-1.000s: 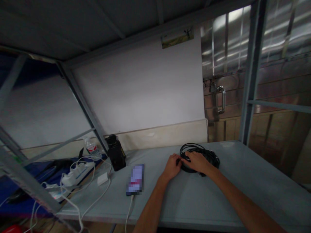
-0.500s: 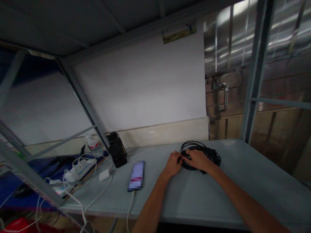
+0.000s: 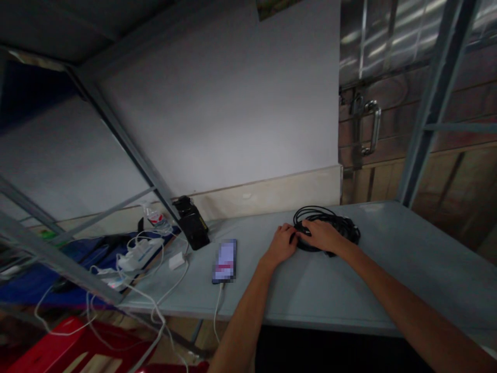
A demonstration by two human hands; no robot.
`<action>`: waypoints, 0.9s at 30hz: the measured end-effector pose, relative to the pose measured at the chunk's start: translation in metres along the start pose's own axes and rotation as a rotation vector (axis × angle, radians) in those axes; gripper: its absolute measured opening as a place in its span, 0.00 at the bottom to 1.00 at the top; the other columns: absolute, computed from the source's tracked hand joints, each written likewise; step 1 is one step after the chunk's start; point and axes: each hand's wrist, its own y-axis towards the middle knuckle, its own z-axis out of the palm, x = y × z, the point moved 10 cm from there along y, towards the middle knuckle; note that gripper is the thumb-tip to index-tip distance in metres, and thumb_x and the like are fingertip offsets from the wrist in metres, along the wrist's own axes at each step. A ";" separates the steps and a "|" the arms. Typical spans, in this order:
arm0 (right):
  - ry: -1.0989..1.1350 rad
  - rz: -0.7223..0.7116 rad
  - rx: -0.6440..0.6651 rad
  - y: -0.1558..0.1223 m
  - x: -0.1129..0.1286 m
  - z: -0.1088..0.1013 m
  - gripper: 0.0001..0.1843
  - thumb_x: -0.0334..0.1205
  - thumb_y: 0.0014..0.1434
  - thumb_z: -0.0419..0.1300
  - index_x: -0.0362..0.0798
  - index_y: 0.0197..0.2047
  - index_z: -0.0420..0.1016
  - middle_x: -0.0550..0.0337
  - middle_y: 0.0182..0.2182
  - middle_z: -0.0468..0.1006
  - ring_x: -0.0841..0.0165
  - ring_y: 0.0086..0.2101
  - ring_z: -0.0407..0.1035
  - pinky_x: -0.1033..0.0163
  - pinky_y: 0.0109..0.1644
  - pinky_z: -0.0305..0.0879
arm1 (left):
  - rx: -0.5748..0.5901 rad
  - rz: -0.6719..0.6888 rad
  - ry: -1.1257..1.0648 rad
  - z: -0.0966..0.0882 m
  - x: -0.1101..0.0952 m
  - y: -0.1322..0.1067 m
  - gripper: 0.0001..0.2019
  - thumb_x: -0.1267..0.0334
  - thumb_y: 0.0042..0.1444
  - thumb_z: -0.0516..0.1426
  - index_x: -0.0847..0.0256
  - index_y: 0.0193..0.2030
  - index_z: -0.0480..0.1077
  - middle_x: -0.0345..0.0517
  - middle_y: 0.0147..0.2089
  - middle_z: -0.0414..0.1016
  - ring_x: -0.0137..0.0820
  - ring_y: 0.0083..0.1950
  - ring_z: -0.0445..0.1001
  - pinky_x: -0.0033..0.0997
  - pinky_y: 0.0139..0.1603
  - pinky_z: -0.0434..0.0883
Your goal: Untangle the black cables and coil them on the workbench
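Your right hand [image 3: 323,235] lies over the coiled black rubber cable [image 3: 347,229] near the grey tabletop's [image 3: 349,285] far edge. Your left hand [image 3: 283,247] touches its rim. Whether either hand grips, you cannot tell. Risk: loose loops could slip and tangle.

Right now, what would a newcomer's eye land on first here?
Both hands meet at a black cable coil on the grey table: the right hand lies on it, the left hand touches its left edge. Left of them a lit phone lies flat with a white cord plugged in, and past the table's left end a white power strip sits among tangled white cords.
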 end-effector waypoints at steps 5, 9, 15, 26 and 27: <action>0.007 -0.009 -0.002 -0.001 0.003 -0.003 0.27 0.57 0.78 0.56 0.44 0.63 0.78 0.42 0.51 0.87 0.50 0.54 0.83 0.58 0.53 0.72 | -0.045 -0.013 -0.027 -0.001 0.002 -0.001 0.09 0.70 0.71 0.55 0.60 0.51 0.75 0.56 0.53 0.76 0.45 0.58 0.74 0.51 0.68 0.71; 0.011 -0.002 -0.010 -0.001 0.001 -0.003 0.27 0.57 0.78 0.56 0.45 0.64 0.78 0.43 0.53 0.86 0.51 0.55 0.82 0.59 0.55 0.72 | -0.077 -0.005 -0.064 -0.002 0.003 -0.002 0.07 0.71 0.70 0.56 0.60 0.50 0.73 0.55 0.54 0.74 0.45 0.59 0.73 0.50 0.69 0.72; 0.007 0.011 -0.008 -0.001 0.000 -0.002 0.27 0.58 0.78 0.56 0.45 0.65 0.78 0.41 0.54 0.86 0.51 0.56 0.81 0.59 0.56 0.71 | -0.098 -0.026 -0.109 -0.003 0.006 -0.001 0.09 0.71 0.69 0.56 0.59 0.53 0.72 0.55 0.55 0.74 0.44 0.59 0.72 0.50 0.69 0.72; 0.004 0.010 -0.021 -0.002 0.002 -0.005 0.26 0.57 0.78 0.55 0.46 0.63 0.79 0.42 0.54 0.86 0.51 0.55 0.82 0.58 0.54 0.72 | -0.111 -0.026 -0.138 -0.007 0.006 -0.003 0.11 0.70 0.71 0.56 0.58 0.57 0.72 0.55 0.57 0.75 0.44 0.60 0.73 0.51 0.70 0.72; 0.004 0.010 -0.021 -0.002 0.002 -0.005 0.26 0.57 0.78 0.55 0.46 0.64 0.79 0.42 0.54 0.86 0.51 0.55 0.82 0.58 0.54 0.72 | -0.114 -0.027 -0.141 -0.008 0.007 -0.003 0.11 0.70 0.71 0.56 0.58 0.57 0.72 0.55 0.57 0.75 0.44 0.60 0.73 0.50 0.70 0.72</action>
